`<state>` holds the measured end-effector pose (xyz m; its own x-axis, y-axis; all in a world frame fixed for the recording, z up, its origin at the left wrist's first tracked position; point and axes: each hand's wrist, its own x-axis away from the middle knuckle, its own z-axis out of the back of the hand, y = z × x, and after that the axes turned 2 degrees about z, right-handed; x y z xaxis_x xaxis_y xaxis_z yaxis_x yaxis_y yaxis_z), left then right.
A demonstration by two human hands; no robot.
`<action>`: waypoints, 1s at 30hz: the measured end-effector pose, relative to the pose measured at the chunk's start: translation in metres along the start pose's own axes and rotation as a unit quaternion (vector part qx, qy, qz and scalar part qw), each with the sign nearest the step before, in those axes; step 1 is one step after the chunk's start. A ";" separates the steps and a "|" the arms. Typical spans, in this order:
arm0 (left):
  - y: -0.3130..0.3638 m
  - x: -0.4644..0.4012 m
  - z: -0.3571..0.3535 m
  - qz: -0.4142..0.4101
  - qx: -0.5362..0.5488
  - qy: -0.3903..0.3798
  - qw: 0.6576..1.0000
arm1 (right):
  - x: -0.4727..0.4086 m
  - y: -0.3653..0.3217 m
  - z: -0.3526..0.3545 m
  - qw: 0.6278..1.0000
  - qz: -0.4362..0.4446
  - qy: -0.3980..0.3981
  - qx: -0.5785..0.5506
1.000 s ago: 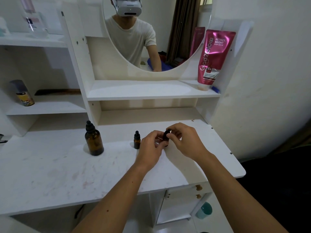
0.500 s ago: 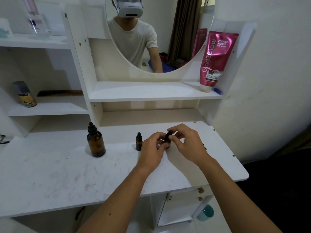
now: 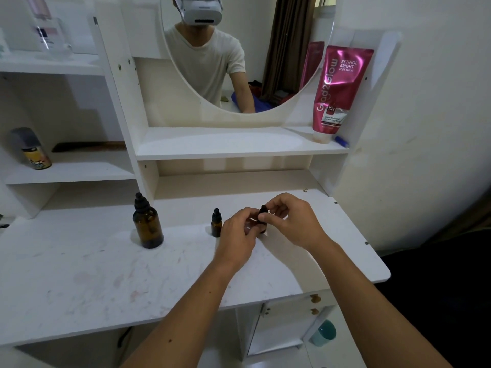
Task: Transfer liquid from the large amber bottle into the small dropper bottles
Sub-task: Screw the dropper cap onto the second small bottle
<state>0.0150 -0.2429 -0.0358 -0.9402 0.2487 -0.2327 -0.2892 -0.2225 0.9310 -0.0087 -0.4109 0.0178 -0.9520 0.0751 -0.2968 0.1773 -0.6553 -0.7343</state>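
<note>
Head view: both hands meet over the white bench (image 3: 79, 274); the left hand (image 3: 237, 239) has its grip closed round a small dropper bottle (image 3: 262, 219), the right hand (image 3: 291, 221) pinching its black cap. Just left of this grip stands a second small bottle (image 3: 216, 223), further left the large amber bottle (image 3: 147, 224)

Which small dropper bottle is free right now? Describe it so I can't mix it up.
On the white vanity tabletop, look between the large amber bottle and the hands. The free small dropper bottle stands upright there, capped, just beside the left hand. Unlike the other small one, nobody is holding it.
</note>
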 end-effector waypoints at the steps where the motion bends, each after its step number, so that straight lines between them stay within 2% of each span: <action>1: 0.000 0.000 0.000 0.001 -0.002 0.000 1.000 | 0.001 0.000 0.000 1.000 0.003 0.003 0.008; 5: 0.000 -0.001 -0.001 -0.002 -0.007 0.002 1.000 | 0.005 0.001 -0.001 0.998 0.057 -0.004 0.021; 10: 0.000 0.000 0.000 -0.002 -0.001 -0.002 1.000 | 0.002 0.000 -0.006 0.998 0.007 0.042 0.047; 15: 0.002 0.000 0.000 -0.006 -0.019 0.003 1.000 | 0.005 0.000 -0.006 0.996 0.074 0.022 0.041; 19: -0.001 -0.001 -0.001 0.002 -0.014 0.002 1.000 | 0.001 -0.002 -0.011 0.998 0.017 0.046 0.050; 23: -0.001 -0.001 0.000 0.002 -0.018 0.001 1.000 | 0.005 0.000 -0.007 0.997 0.059 0.029 0.043; 28: -0.001 -0.002 -0.001 0.007 0.002 0.000 1.000 | 0.002 0.000 -0.009 0.998 0.000 0.052 0.038; 30: -0.001 -0.001 -0.001 0.009 0.000 -0.001 1.000 | 0.005 0.001 -0.007 0.998 0.022 0.045 0.027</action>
<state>0.0160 -0.2442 -0.0364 -0.9450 0.2463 -0.2150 -0.2720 -0.2274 0.9350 -0.0115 -0.4060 0.0116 -0.9165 0.1107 -0.3843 0.2035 -0.6982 -0.6863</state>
